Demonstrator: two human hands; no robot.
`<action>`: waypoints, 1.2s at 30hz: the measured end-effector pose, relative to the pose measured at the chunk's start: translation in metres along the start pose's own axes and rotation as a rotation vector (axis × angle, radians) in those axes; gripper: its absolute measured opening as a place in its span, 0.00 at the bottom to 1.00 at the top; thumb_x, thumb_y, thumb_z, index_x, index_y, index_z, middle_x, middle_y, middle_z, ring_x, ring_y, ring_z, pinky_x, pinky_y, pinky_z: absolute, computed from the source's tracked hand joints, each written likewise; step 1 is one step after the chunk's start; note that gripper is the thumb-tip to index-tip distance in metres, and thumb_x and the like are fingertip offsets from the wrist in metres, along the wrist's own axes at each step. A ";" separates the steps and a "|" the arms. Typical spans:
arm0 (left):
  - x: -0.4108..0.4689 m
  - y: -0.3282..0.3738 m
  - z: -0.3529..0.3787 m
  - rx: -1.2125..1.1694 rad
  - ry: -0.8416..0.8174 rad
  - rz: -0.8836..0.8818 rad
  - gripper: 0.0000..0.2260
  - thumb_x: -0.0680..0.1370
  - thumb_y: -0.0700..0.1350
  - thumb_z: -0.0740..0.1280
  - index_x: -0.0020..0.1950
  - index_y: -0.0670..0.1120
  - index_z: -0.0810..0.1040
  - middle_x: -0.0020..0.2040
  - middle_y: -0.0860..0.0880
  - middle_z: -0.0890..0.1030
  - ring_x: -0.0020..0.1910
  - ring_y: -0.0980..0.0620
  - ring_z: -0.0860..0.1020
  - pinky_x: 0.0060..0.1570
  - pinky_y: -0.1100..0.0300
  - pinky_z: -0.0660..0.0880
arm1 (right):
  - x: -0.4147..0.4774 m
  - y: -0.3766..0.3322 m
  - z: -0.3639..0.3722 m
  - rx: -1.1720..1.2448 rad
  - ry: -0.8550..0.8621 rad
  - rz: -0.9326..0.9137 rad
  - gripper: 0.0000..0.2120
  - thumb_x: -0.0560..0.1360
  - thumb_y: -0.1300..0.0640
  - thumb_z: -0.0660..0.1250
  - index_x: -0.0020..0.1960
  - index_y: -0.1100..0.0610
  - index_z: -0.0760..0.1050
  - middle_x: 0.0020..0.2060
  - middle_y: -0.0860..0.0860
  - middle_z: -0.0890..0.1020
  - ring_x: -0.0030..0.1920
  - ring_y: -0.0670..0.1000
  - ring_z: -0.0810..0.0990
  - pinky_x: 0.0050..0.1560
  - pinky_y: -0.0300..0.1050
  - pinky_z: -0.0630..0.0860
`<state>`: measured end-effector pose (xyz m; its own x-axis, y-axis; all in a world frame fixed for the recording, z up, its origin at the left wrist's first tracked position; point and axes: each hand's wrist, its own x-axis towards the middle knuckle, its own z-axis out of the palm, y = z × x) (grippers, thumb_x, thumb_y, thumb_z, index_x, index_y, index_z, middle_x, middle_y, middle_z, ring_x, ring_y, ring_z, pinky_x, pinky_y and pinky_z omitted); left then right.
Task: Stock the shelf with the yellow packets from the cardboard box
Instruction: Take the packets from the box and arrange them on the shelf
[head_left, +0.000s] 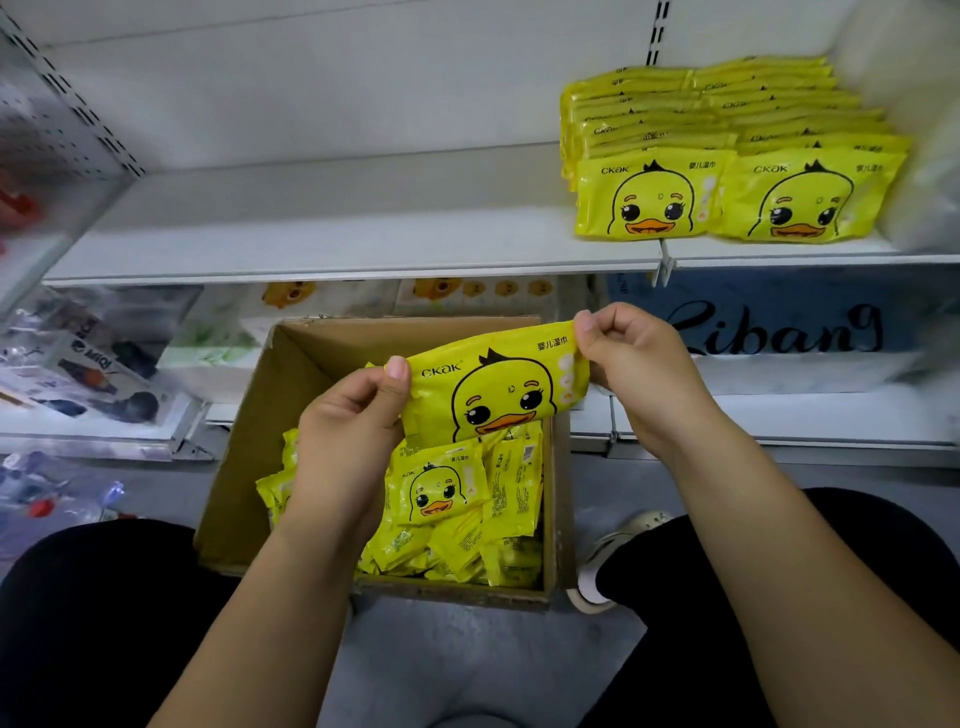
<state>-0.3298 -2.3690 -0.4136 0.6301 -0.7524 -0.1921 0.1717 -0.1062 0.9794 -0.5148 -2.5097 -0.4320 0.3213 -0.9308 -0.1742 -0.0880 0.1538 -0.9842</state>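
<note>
A yellow packet (493, 384) with a duck face is held above the open cardboard box (249, 447). My left hand (348, 431) pinches its left edge and my right hand (631, 358) pinches its upper right corner. Several more yellow packets (467, 514) lie loose in the box on the floor. On the white shelf (322, 234), at the right, two rows of the same packets (727, 156) stand upright, duck faces forward.
The shelf's left and middle part is bare white board. Below it, lower shelves hold boxed goods (88, 364) at the left and a blue-lettered pack (779, 327) at the right. My knees and a white shoe (618, 556) flank the box.
</note>
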 end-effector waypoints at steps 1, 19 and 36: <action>0.001 -0.001 0.000 -0.037 0.020 0.002 0.15 0.74 0.57 0.73 0.43 0.46 0.85 0.43 0.42 0.75 0.42 0.44 0.68 0.46 0.49 0.67 | 0.000 -0.001 0.001 0.004 0.005 0.015 0.12 0.72 0.43 0.69 0.36 0.50 0.78 0.44 0.65 0.82 0.44 0.57 0.78 0.59 0.70 0.75; 0.042 0.018 0.091 0.026 -0.265 -0.118 0.22 0.73 0.54 0.73 0.64 0.45 0.79 0.57 0.45 0.86 0.57 0.43 0.85 0.57 0.42 0.81 | 0.024 -0.004 -0.048 0.201 0.072 -0.069 0.18 0.75 0.65 0.73 0.63 0.59 0.73 0.51 0.52 0.87 0.51 0.52 0.86 0.49 0.46 0.83; 0.160 -0.003 0.226 0.226 -0.248 0.338 0.18 0.73 0.35 0.78 0.62 0.41 0.80 0.51 0.49 0.87 0.48 0.54 0.86 0.50 0.59 0.82 | 0.088 -0.006 -0.117 -0.305 0.443 -0.118 0.27 0.73 0.46 0.75 0.68 0.50 0.70 0.66 0.45 0.75 0.66 0.46 0.72 0.61 0.43 0.69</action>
<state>-0.4011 -2.6357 -0.4334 0.4182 -0.8985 0.1331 -0.1978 0.0529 0.9788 -0.5966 -2.6316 -0.4377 -0.0766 -0.9965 0.0321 -0.3656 -0.0018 -0.9308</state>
